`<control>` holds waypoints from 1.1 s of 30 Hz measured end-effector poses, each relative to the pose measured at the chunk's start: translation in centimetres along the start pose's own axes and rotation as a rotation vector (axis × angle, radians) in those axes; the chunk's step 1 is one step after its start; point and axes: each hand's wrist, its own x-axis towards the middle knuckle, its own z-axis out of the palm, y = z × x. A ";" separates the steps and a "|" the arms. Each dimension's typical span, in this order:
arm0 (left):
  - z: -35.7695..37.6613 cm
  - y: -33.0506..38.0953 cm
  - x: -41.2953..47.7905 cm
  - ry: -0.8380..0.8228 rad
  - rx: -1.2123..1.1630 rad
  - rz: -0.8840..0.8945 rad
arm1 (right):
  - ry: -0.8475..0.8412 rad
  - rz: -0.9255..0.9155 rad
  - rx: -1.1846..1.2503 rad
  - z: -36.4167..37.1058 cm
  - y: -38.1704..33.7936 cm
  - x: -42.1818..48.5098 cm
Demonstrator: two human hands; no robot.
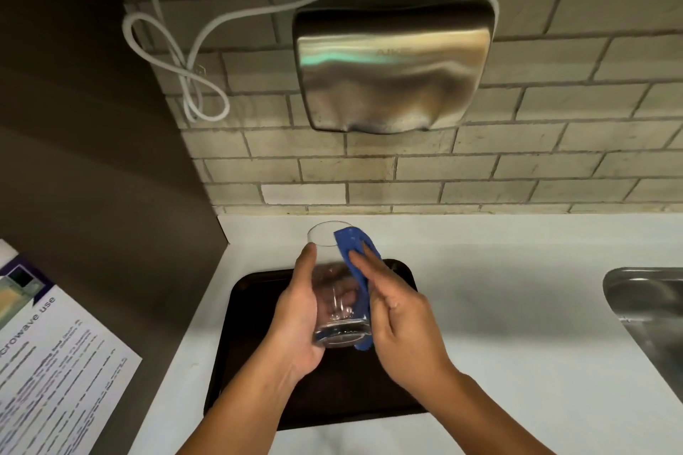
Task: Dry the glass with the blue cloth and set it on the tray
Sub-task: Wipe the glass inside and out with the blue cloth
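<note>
Head view showed the drinking glass gripped by the left hand above the dark tray, mouth toward 12 o'clock, while right hand fingers pressed the blue cloth at 3 o'clock.

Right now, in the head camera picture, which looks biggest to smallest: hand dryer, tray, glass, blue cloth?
1. tray, partly hidden by the arms
2. hand dryer, close to the tray in size, so that order is unsure
3. glass
4. blue cloth, mostly covered
</note>
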 end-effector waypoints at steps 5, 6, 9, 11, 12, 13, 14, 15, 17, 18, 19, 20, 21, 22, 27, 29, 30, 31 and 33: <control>0.7 -0.2 -0.1 -0.039 0.033 0.054 | -0.002 -0.038 0.013 0.2 -0.1 0.0; 0.8 0.0 -0.2 -0.030 0.037 0.059 | -0.002 -0.076 0.017 0.2 0.0 -0.1; 0.8 0.3 -0.3 -0.029 0.059 0.073 | 0.077 -0.048 0.085 -0.4 0.9 0.6; 1.0 0.3 -0.5 -0.030 0.054 0.067 | 0.122 0.033 0.113 -0.8 1.7 1.5; 1.1 0.3 -0.5 -0.026 0.046 0.063 | 0.123 0.058 0.127 -0.9 2.1 1.9; 1.2 0.2 -0.5 -0.030 0.039 0.060 | 0.119 0.062 0.147 -0.9 2.3 2.2; 1.3 0.2 -0.5 -0.042 0.035 0.059 | 0.111 0.044 0.159 -0.8 2.5 2.3; 1.3 0.2 -0.4 -0.059 0.038 0.057 | 0.100 0.021 0.151 -0.6 2.7 2.5; 1.5 0.2 -0.3 -0.079 0.057 0.051 | 0.033 0.040 0.173 -0.2 2.4 2.6; 1.7 0.4 -0.4 -0.077 0.065 0.046 | -0.023 0.099 0.247 0.1 2.2 2.7; 1.9 0.5 -0.5 -0.071 0.074 0.044 | -0.073 0.157 0.335 0.3 2.1 2.7; 2.1 0.6 -0.5 -0.067 0.091 0.050 | -0.095 0.208 0.414 0.5 2.1 2.7; 2.2 0.7 -0.5 -0.074 0.113 0.070 | -0.084 0.257 0.478 0.6 2.0 2.7; 2.2 0.9 -0.5 -0.073 0.140 0.103 | -0.056 0.322 0.546 0.7 1.8 2.8; 1.7 1.1 0.1 0.068 0.296 0.246 | 0.030 0.530 0.805 1.2 1.8 2.9; 1.6 1.2 0.2 0.113 0.297 0.239 | 0.083 0.509 0.795 1.4 1.9 2.5; 1.6 1.3 0.3 0.131 0.295 0.235 | 0.091 0.489 0.785 1.4 1.9 2.3; 1.7 1.2 0.2 0.139 0.287 0.230 | 0.092 0.478 0.771 1.4 1.9 2.2; 2.1 1.1 -0.2 0.126 0.285 0.246 | 0.106 0.489 0.724 1.2 1.8 2.3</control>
